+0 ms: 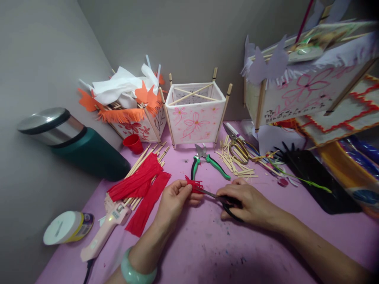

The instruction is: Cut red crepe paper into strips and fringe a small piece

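Between the thumb and fingers of my left hand point(177, 194) is a small folded piece of red crepe paper point(194, 184), its upper edge cut into a fringe. My right hand point(247, 201) grips black-handled scissors point(217, 196), whose blades point left and meet the red paper. How far the blades are apart I cannot tell. Just beyond both hands lie green-handled pruning shears point(204, 159), spread apart on the purple table point(204, 244). Left of my left hand, strips of red crepe paper point(148, 211) lie partly over wooden sticks point(143, 157).
A pink glue gun point(108, 228), a white-lidded tub point(63, 228), a teal tumbler point(89, 152) and a red cup point(133, 144) are at left. Behind stand flower-painted lanterns point(195, 126). Cut sticks point(235, 161), gold-handled scissors point(239, 152) and a black tray-like object point(322, 181) lie right.
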### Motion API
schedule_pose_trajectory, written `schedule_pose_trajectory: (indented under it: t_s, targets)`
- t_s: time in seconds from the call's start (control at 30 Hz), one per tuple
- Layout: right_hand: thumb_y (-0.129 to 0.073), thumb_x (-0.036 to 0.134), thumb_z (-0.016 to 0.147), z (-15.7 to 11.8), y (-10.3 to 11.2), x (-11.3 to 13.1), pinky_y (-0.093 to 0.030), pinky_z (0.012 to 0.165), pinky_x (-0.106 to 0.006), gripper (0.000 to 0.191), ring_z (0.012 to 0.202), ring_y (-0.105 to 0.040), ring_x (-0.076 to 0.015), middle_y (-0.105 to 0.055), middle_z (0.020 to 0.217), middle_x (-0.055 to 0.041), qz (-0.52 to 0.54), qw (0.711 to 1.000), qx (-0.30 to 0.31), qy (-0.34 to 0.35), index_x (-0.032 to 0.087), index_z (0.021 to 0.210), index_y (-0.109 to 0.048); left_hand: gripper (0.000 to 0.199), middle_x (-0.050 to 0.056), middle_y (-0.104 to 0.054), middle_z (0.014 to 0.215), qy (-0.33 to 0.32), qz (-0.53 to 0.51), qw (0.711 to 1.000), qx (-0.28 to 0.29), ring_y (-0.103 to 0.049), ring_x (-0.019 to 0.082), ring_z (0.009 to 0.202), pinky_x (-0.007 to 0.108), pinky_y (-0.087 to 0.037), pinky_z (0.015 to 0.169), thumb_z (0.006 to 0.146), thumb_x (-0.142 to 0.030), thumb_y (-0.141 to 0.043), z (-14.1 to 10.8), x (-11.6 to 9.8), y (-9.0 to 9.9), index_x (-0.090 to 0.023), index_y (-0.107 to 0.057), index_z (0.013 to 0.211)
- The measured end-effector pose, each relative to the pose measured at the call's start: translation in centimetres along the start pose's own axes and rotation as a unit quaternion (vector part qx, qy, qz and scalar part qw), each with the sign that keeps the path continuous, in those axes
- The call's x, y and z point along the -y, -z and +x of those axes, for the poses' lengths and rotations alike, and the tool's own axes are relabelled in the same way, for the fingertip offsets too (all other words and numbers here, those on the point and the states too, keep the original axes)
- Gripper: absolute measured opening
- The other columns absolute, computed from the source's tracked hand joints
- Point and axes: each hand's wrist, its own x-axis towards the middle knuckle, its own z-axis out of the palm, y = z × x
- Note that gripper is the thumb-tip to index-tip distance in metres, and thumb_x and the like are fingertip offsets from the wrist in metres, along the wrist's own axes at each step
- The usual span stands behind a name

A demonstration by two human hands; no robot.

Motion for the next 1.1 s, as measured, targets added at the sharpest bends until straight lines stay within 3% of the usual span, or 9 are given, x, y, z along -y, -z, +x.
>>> schedule_pose_trajectory:
  t_s: [0.23,0.4,0.53,0.93,1.1]
  targets:
    - [-0.077,0.044,0.077,0.03,0.12,0.23,-0.029,0.074,-0.032,0.033,0.064,-0.049,-0.0136,-0.063,0.070,0.0056,-0.009,1.000,-0.002,-0.002,0.022,0.097,-0.064,0.036,0.012,-0.075,0.066,0.001,-0.008,1.000,0.002,-0.071,0.018,0.056,0.026,-0.057,0.058,0.065,-0.036,-0.081,0.04,0.07,-0.17,-0.013,-0.057,0.079]
    - [-0.075,0.034,0.081,0.01,-0.13,-0.12,-0.028,0.078,-0.033,0.026,0.073,-0.056,-0.0145,-0.071,0.084,0.0040,0.005,1.000,-0.007,0.004,0.022,0.101,-0.062,0.035,0.013,-0.075,0.067,0.000,-0.004,1.000,0.001,-0.071,0.018,0.058,0.026,-0.057,0.059,0.067,-0.036,-0.080,0.03,0.03,-0.11,-0.012,-0.058,0.079]
    - [-0.074,0.030,0.083,0.03,-0.21,-0.33,-0.027,0.079,-0.034,0.022,0.074,-0.059,-0.0140,-0.071,0.084,0.0050,0.010,1.000,-0.005,0.000,0.023,0.100,-0.062,0.034,0.013,-0.075,0.068,-0.001,-0.004,1.000,-0.002,-0.071,0.018,0.058,0.026,-0.057,0.058,0.067,-0.035,-0.080,-0.02,-0.08,-0.10,-0.012,-0.058,0.079]
    - [-0.075,0.032,0.082,0.03,-0.26,-0.36,-0.028,0.079,-0.033,0.023,0.075,-0.058,-0.0138,-0.070,0.084,0.0052,0.012,1.000,-0.010,-0.006,0.023,0.099,-0.063,0.032,0.014,-0.075,0.068,0.005,-0.012,1.000,-0.003,-0.071,0.018,0.057,0.026,-0.056,0.059,0.068,-0.033,-0.078,-0.04,-0.36,-0.05,-0.012,-0.059,0.081]
    - [-0.075,0.042,0.079,-0.10,0.02,0.02,-0.030,0.077,-0.033,0.031,0.069,-0.054,-0.0145,-0.069,0.078,0.0033,0.012,1.000,-0.008,-0.007,0.022,0.099,-0.063,0.029,0.014,-0.075,0.069,0.001,-0.010,1.000,-0.002,-0.072,0.019,0.058,0.027,-0.056,0.060,0.071,-0.033,-0.076,0.02,-0.28,-0.08,-0.012,-0.058,0.081]
